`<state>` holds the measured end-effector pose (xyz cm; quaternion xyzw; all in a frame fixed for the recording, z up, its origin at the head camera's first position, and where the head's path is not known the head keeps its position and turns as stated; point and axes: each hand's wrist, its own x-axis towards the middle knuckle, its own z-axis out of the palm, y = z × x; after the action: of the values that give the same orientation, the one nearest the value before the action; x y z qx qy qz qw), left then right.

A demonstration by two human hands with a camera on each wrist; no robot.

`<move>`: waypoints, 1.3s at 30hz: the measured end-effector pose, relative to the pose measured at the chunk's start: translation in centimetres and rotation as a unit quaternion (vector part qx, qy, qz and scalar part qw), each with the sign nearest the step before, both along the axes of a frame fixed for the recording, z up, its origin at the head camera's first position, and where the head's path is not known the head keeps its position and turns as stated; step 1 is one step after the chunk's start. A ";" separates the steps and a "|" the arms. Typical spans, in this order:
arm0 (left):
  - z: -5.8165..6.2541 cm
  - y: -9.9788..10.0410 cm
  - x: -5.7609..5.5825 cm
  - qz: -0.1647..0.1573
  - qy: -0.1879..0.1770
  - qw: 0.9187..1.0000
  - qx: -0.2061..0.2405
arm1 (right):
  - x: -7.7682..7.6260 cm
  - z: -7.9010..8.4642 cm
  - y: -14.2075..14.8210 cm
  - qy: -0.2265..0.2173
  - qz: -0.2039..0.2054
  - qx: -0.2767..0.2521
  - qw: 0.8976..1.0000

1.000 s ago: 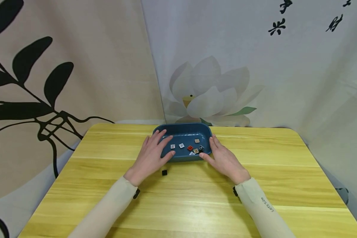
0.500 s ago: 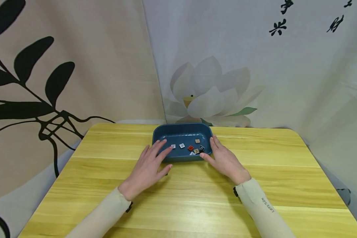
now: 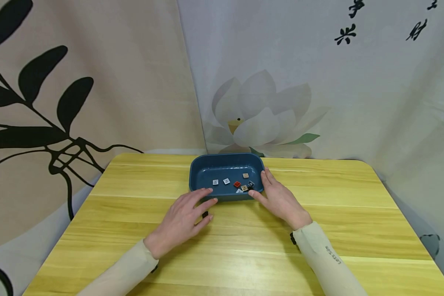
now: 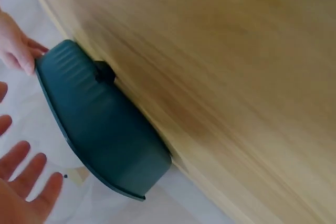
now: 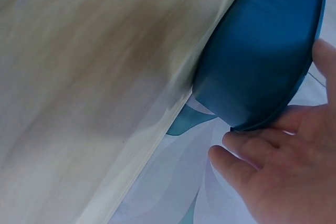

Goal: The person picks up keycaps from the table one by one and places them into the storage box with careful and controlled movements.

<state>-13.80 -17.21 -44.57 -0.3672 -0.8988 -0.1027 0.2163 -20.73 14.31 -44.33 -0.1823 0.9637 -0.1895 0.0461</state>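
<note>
A blue rectangular tray (image 3: 222,161) stands at the table's far edge, with several small cubes in it, among them a red cube (image 3: 237,184) and a white cube (image 3: 226,181). My right hand (image 3: 279,201) holds the tray's near right corner, thumb on the front rim and fingers along the right side (image 5: 262,51). Just outside the tray's front wall lies a small black cube (image 3: 205,214), also visible in the left wrist view (image 4: 105,72). My left hand (image 3: 181,220) hovers beside it, fingers spread, thumb and index finger on either side of it without visible contact.
The yellow wooden table (image 3: 244,255) spreads in front of the tray and to both sides. Behind it hangs a pale curtain (image 3: 262,53) printed with plants, a flower and black characters.
My left hand has come off the tray's left part and drawn back toward me, down to the black cube. My right hand and the tray stay nearly in place.
</note>
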 end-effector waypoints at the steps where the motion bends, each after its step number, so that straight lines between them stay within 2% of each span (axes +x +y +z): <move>1: 0.0 0.0 0.0 -0.011 0.003 1.000 -0.002 | 0.0 0.0 0.0 0.000 0.000 -0.001 1.000; 7: -0.1 -0.3 0.0 -0.080 -0.002 0.996 -0.027 | 0.0 0.1 0.0 0.002 -0.001 -0.006 1.000; 12: -0.2 -0.3 0.0 -0.098 -0.027 0.993 -0.062 | 0.0 -0.1 0.1 0.007 -0.001 -0.005 1.000; 25: -1.0 -0.3 -0.3 -0.056 -0.082 0.980 -0.172 | -0.1 -0.1 0.1 0.002 -0.001 -0.006 1.000; 33: -1.4 -0.6 -0.6 -0.047 -0.120 0.975 -0.180 | -0.1 -0.1 0.1 0.001 0.001 -0.006 1.000; 39: -1.6 -0.8 -0.7 -0.046 -0.112 0.976 -0.182 | 0.0 -0.2 0.1 0.003 0.002 -0.007 1.000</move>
<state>-14.49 -18.02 -46.14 -0.4274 -0.9031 0.0123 0.0388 -20.77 14.44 -44.53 -0.1856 0.9619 -0.1961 0.0423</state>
